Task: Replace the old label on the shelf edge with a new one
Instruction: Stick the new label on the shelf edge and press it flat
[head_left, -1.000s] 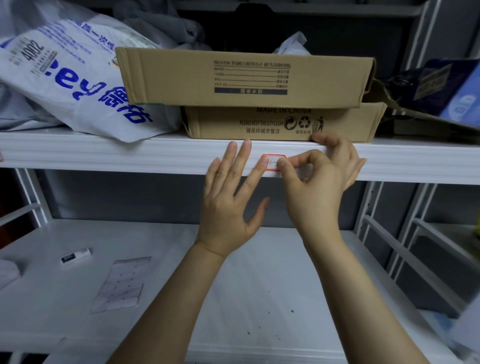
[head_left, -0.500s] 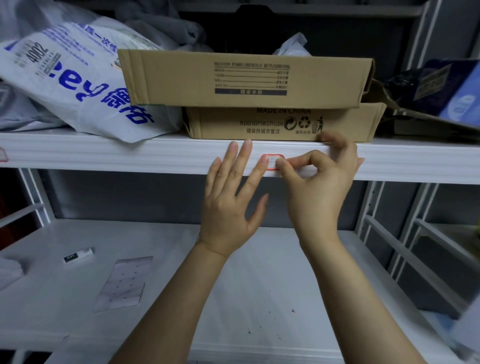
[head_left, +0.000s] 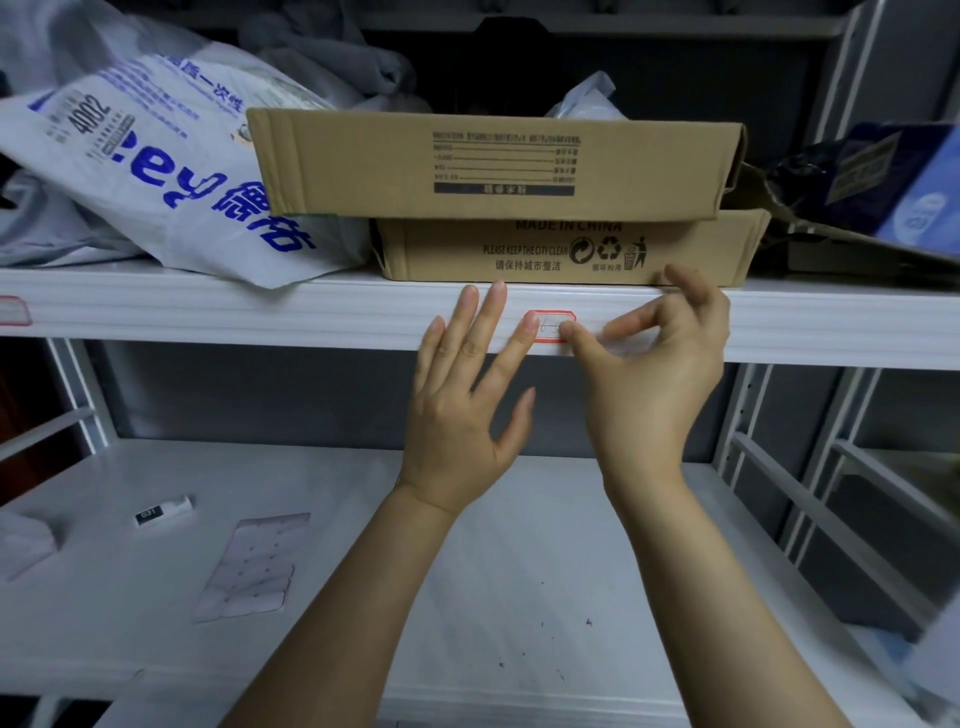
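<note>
One red-bordered label (head_left: 549, 326) sits centre-frame on the shelf edge (head_left: 260, 312), a second label (head_left: 13, 310) at far left. The left hand (head_left: 467, 400), fingers straight, presses the centre one's left end; the right hand (head_left: 654, 379), fingers curled, pinches its right end.

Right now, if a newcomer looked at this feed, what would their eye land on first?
The red-bordered label midway along the upper shelf edge, with the left hand laying a straight forefinger on its left end and the right hand pinching at its right end. Just above sit two stacked cardboard boxes, beside a white bag with blue print.
</note>
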